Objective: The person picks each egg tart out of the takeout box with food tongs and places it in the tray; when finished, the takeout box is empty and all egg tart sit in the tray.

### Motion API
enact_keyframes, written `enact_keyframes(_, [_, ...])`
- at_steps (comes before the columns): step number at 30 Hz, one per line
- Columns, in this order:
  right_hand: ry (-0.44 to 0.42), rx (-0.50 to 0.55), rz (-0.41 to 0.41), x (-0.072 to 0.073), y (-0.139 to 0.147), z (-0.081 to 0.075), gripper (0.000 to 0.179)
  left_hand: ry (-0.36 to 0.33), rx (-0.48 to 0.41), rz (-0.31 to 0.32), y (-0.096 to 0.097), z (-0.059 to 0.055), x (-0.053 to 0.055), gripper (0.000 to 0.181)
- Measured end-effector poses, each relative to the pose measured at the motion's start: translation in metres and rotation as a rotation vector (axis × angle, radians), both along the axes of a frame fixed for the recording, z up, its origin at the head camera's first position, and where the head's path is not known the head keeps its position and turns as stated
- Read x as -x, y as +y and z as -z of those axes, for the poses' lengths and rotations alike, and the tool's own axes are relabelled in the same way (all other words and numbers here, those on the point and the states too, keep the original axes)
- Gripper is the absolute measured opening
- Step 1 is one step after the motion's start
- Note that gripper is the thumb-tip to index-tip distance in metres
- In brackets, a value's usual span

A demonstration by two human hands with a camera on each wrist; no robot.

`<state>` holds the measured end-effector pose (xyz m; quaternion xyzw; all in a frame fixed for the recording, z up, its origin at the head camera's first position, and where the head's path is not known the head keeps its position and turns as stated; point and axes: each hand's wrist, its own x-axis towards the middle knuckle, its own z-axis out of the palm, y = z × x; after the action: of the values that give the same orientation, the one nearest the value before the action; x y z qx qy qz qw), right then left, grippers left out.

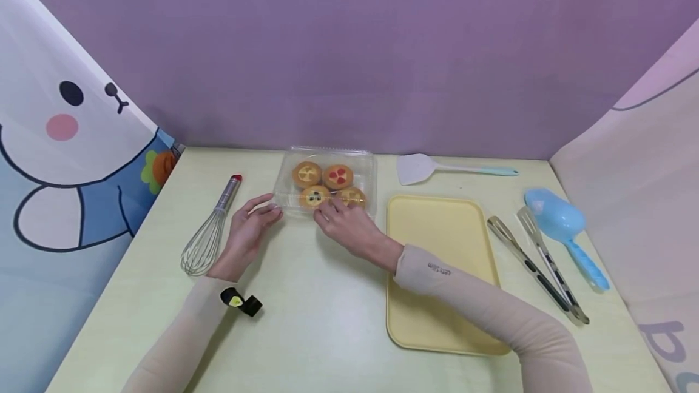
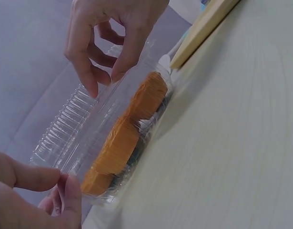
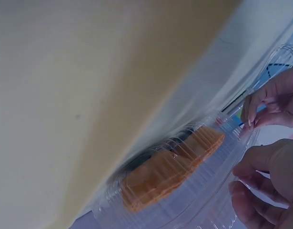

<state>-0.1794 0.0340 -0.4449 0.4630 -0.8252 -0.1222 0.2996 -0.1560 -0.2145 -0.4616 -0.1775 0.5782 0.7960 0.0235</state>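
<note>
A clear plastic clamshell box (image 1: 372, 178) sits at the back middle of the table, with several round orange-brown tarts (image 1: 307, 174) inside. One tart (image 1: 338, 176) has red pieces on top. At the box's front left corner, my left hand (image 1: 248, 232) pinches the rim between thumb and fingers; the left wrist view shows this up close. My right hand (image 1: 349, 226) reaches over from the right and pinches the lid's front edge with thumb and forefinger. The tarts' sides show through the plastic in the right wrist view (image 3: 158, 176). My right fingers partly cover the front tarts.
A whisk (image 1: 210, 229) lies left of the box. To the right are a yellow tray (image 1: 437, 223) under my right forearm, a white spatula (image 1: 417, 168) behind it, metal tongs (image 1: 537, 268) and a blue scoop (image 1: 557, 217). A purple curtain (image 1: 360, 59) hangs behind the table.
</note>
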Motion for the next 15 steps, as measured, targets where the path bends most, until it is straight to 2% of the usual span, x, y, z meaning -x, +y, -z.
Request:
enact_keyframes(6, [0.016,0.007,0.014,-0.0015,0.0006,-0.0014,0.035,-0.025,-0.013,0.002,-0.0008,-0.0004,-0.0005,0.047])
enact_keyframes(15, [0.023,0.047,0.004,-0.0001,0.0015,-0.0016,0.024,-0.032,-0.019,-0.01,-0.0009,-0.001,-0.0008,0.05])
